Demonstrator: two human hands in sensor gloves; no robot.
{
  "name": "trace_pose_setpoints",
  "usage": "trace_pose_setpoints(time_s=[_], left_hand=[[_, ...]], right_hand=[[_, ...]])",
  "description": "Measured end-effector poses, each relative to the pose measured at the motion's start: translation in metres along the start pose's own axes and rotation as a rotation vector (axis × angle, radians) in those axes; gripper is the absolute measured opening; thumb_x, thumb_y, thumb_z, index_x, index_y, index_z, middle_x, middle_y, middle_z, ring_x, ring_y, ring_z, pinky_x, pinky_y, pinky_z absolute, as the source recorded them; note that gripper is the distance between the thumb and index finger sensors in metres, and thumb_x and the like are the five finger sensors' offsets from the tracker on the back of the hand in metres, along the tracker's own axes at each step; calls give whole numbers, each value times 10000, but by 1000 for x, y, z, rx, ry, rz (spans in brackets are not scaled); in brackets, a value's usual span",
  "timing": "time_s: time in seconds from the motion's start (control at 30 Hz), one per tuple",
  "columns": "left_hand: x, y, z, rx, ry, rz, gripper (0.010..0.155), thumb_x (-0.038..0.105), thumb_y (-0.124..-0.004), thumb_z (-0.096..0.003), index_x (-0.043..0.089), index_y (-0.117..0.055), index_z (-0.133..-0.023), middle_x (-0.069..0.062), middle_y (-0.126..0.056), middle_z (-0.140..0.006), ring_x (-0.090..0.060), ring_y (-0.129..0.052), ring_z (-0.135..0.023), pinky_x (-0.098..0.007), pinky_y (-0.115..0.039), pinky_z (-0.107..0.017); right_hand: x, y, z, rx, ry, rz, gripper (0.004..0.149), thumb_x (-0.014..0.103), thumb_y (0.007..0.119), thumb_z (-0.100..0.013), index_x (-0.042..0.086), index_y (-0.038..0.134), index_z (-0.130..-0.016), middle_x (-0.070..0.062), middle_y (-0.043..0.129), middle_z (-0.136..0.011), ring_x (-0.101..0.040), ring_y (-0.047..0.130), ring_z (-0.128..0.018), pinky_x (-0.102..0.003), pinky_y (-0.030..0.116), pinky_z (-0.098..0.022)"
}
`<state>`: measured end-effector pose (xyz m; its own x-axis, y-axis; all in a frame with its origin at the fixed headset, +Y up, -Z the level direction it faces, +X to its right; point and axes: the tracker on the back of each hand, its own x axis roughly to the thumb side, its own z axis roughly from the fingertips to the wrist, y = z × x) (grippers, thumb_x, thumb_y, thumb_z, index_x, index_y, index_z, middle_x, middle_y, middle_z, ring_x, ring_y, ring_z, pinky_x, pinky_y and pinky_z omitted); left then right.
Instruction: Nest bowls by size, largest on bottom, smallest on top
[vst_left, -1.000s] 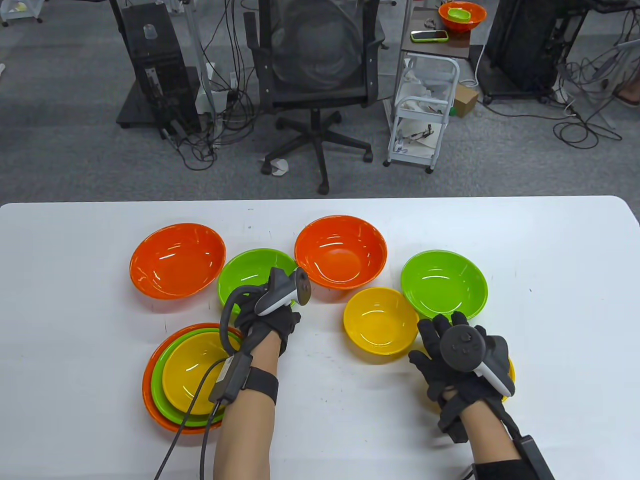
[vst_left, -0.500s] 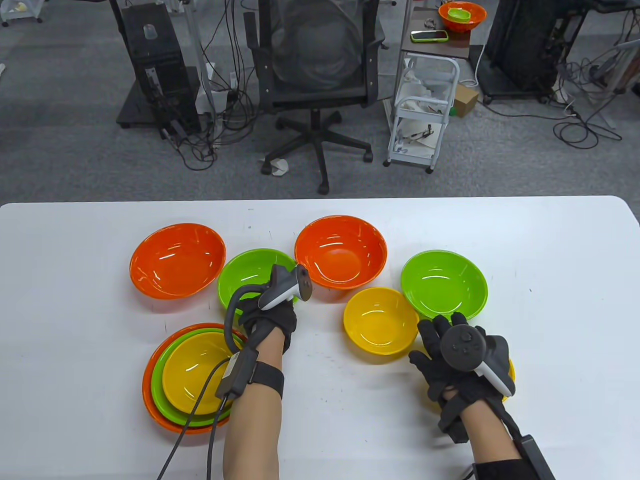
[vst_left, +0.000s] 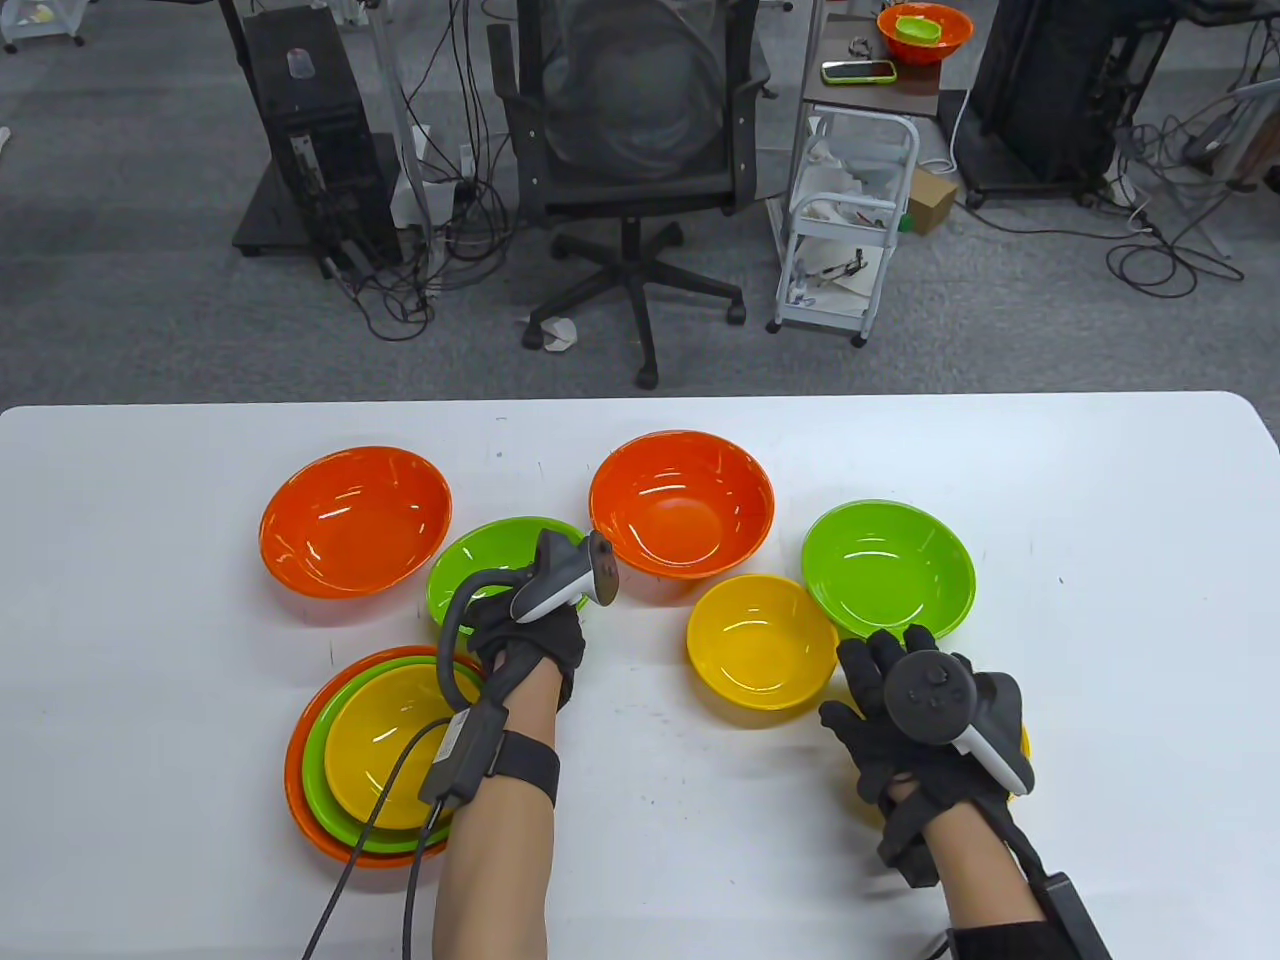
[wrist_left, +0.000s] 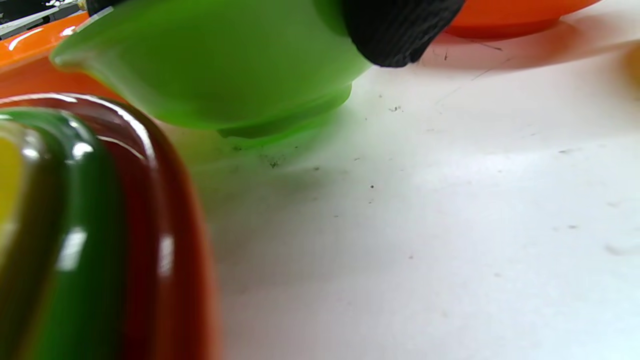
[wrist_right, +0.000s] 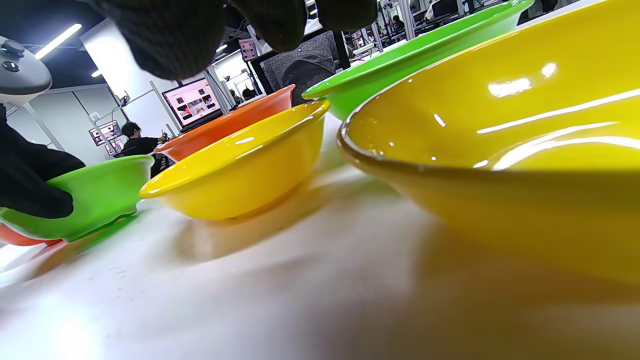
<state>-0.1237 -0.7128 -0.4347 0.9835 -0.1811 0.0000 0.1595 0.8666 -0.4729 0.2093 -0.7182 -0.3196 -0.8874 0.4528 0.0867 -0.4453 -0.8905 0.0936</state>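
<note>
My left hand (vst_left: 522, 622) grips the near rim of a green bowl (vst_left: 485, 560). In the left wrist view this bowl (wrist_left: 215, 65) is tilted, its base partly off the table, with a gloved fingertip (wrist_left: 395, 30) on its wall. A nested stack (vst_left: 380, 750) of orange, green and yellow bowls sits just left of that wrist. My right hand (vst_left: 868, 682) is spread open over a yellow bowl (vst_left: 1022, 745) that is mostly hidden beneath it; that bowl fills the right wrist view (wrist_right: 500, 150). Loose on the table are a yellow bowl (vst_left: 760, 642), a second green bowl (vst_left: 888, 567) and two orange bowls (vst_left: 355, 520) (vst_left: 682, 503).
The white table (vst_left: 1120, 600) has bare room at the right and along the front middle. Behind it stand an office chair (vst_left: 635, 150) and a white cart (vst_left: 850, 220), with cables on the floor.
The left hand has taken the green bowl's rim and pulled it a little toward the near left, tipping it. The right hand has stayed where it was.
</note>
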Motion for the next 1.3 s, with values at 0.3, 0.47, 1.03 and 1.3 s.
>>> trace_pose_setpoints(time_s=[0.3, 0.47, 1.03, 1.3], left_hand=[[-12, 16, 20, 80, -72, 77, 411, 355, -785, -517, 245, -742, -911, -46, -898, -871, -313, -914, -812, -604, -712, -722], [-19, 22, 29, 108, -94, 89, 406, 358, -795, -513, 250, -766, -903, -42, -913, -862, -305, -926, -803, -589, -723, -717], [-63, 56, 71, 427, -132, 271, 414, 326, -811, -503, 277, -827, -913, -33, -892, -880, -311, -863, -847, -584, -642, -754], [-106, 47, 49, 575, 71, 269, 426, 340, -804, -493, 295, -847, -915, -11, -869, -896, -322, -792, -929, -598, -590, -772]], right_hand=[[-1, 0, 0, -4, -2, 0, 695, 424, 736, -508, 125, 501, -1090, -206, 381, -1146, -503, 127, -1034, -708, 114, -661], [-1, 0, 0, -5, 0, -1, 697, 425, 736, -507, 125, 500, -1090, -209, 374, -1148, -502, 126, -1034, -707, 114, -662], [-1, 4, -2, 7, 21, 22, 697, 425, 736, -507, 126, 500, -1090, -211, 375, -1148, -503, 126, -1033, -707, 120, -661], [1, 4, -2, -9, 18, 27, 697, 426, 736, -506, 126, 499, -1089, -202, 379, -1147, -502, 128, -1033, -707, 119, -661]])
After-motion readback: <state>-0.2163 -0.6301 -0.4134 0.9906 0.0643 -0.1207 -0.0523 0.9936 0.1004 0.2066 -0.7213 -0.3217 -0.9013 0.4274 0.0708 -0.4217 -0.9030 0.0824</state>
